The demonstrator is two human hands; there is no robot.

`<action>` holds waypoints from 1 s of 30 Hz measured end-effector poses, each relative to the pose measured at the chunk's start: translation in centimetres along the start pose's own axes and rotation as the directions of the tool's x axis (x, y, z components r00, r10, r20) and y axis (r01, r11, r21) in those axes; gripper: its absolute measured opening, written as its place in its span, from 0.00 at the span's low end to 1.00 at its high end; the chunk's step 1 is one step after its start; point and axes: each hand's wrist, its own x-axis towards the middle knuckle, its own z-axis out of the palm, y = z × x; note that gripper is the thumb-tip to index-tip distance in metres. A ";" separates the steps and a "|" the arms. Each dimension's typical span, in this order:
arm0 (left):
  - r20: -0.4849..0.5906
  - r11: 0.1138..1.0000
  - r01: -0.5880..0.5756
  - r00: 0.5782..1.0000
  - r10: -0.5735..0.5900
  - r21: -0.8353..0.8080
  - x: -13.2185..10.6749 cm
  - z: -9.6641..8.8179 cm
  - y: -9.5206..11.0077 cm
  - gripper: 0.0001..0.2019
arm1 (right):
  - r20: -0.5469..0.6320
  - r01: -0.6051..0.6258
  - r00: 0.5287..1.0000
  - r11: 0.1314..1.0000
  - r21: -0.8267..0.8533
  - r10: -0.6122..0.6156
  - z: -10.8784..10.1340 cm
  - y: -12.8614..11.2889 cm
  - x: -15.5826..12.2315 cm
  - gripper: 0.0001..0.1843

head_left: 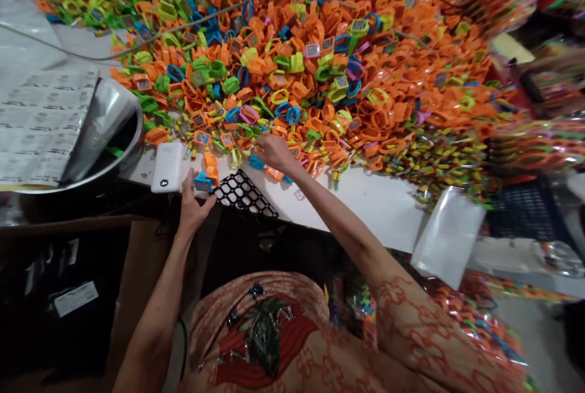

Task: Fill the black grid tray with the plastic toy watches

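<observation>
Had the left grip (194, 207) curved around the lower end of a blue-and-orange toy watch (203, 182), with fingers at its left side and thumb just below; could not tell whether pinched firmly or merely touched. Had the right grip (276, 152) farther forward and to the right, with fingers bent down at the near edge of the heap of toy watches (402, 70); could not tell whether clenched on anything, because of hidden fingertips. Saw a blue piece (256, 162) just below the right grip. Saw a black mesh piece (247, 194) immediately right of the left grip, at the near edge of the white table (384, 201). Noted a white device (167, 166) with a small dark display just left of the left grip, lying flat. Looked beyond both grips onto mostly orange pieces, mixed with blue, green, yellow and a few pink, with a thin cord (201, 22) lying across. Saw small yellow-and-green pieces (450, 158) well right of the right grip, and nearer than those, a pale plastic sheet (450, 234) hanging over the table edge. Saw printed sheets (43, 125) over a round basin (139, 122) well left of the left grip, and below that, a cardboard box (141, 271) with dark contents.
</observation>
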 end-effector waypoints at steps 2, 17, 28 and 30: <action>-0.039 0.997 -0.037 0.999 0.035 -0.065 0.9 -0.3 1.8 0.49 | 0.016 -0.068 0.997 0.994 -0.085 0.070 -0.1 0.3 1.3 0.18; 0.065 0.913 0.223 0.975 -0.214 -0.342 4.1 1.0 5.8 0.24 | 0.211 -0.229 0.973 0.448 0.864 0.090 6.3 -2.7 -2.7 0.15; 0.075 0.920 0.235 0.972 -0.223 -0.315 3.9 1.3 5.6 0.28 | 0.180 -0.190 0.981 0.450 0.872 0.066 8.8 -3.5 -0.9 0.11; 0.071 0.926 0.227 0.974 -0.215 -0.301 3.8 1.3 5.5 0.28 | 0.192 -0.183 0.981 0.469 0.864 0.030 8.7 -3.5 -0.9 0.10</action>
